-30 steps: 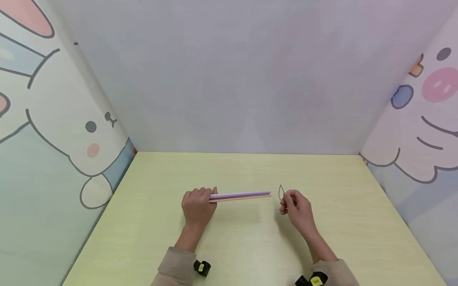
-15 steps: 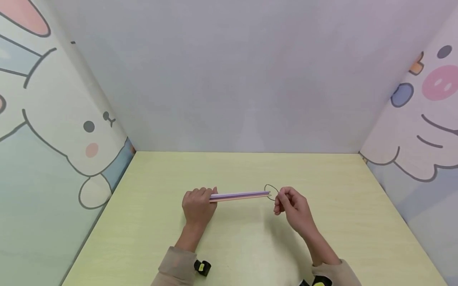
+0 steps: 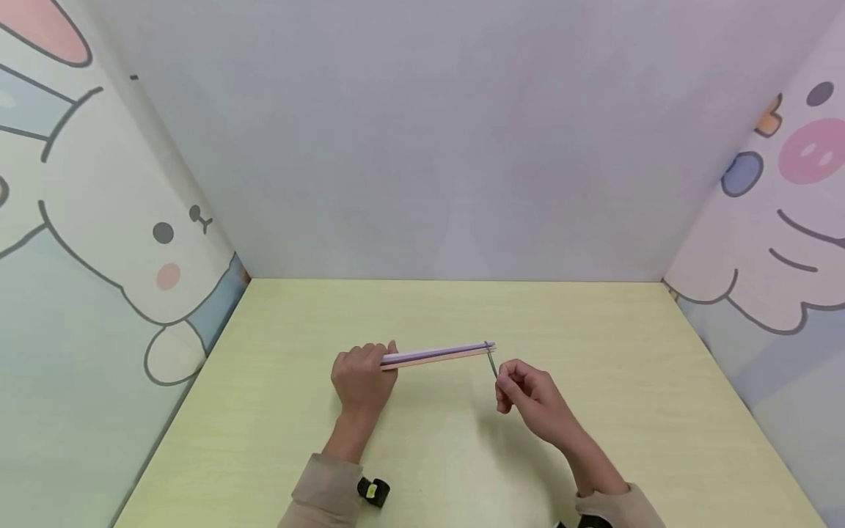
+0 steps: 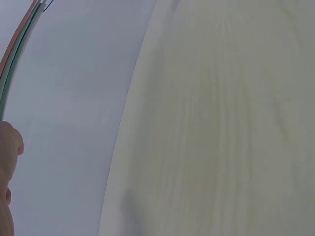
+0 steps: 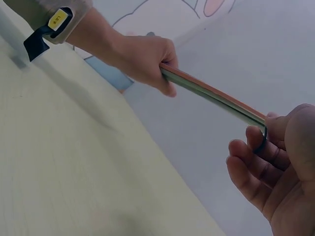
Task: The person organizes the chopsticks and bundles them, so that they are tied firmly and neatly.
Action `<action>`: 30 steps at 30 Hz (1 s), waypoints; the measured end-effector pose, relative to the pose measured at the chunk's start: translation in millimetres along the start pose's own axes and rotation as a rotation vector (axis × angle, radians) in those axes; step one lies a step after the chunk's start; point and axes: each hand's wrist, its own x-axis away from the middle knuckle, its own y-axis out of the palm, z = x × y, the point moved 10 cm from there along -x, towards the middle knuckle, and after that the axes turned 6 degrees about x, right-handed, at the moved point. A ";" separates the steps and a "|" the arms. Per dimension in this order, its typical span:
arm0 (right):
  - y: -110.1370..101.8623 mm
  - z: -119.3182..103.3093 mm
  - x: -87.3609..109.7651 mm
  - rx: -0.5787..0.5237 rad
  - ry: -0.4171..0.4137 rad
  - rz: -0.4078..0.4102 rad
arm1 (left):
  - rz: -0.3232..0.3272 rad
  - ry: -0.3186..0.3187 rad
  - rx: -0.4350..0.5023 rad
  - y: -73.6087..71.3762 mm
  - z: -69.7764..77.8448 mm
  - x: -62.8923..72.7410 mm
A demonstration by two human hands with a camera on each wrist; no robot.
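Observation:
My left hand (image 3: 363, 375) grips one end of a bundle of slim sticks (image 3: 436, 356), lilac, orange and other colours. They point right, their far ends slightly raised above the table. A thin dark band (image 3: 491, 363) loops over those free ends, and my right hand (image 3: 531, 396) pinches its lower part between thumb and forefinger, drawn taut toward me. From the right wrist, the orange and green sticks (image 5: 211, 93) reach as far as the right fingertips, with the dark band (image 5: 265, 140) beside the fingers. Only an edge of the left hand (image 4: 7, 172) shows in the left wrist view.
A pale yellow wooden table (image 3: 297, 315) lies beneath both hands. Behind it stands a plain grey-white wall (image 3: 455, 147). Side panels with a rabbit drawing (image 3: 119, 205) and a pig drawing (image 3: 785, 220) close off left and right. A black wrist strap (image 3: 374, 492) sits at the left sleeve.
The right hand has moved left, then down toward me. The band, an open loop off the sticks' ends before, now passes over them and is pulled narrow. The sticks' free ends have risen slightly.

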 end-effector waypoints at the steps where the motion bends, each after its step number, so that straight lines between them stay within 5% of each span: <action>1: 0.0 0.9 0.1 -0.003 0.005 0.001 | 0.009 -0.004 0.002 -1.0 -0.7 -0.4; 10: -4.0 12.3 -1.5 -0.003 0.034 0.103 | 0.046 0.009 -0.019 -6.8 3.1 -3.0; 22: 44.4 -39.0 10.5 0.462 -0.626 0.096 | -0.028 0.023 -0.075 0.0 9.9 -2.3; 30: 60.0 -44.5 27.2 0.493 -0.749 0.255 | 0.060 0.039 -0.054 -5.7 10.6 -3.3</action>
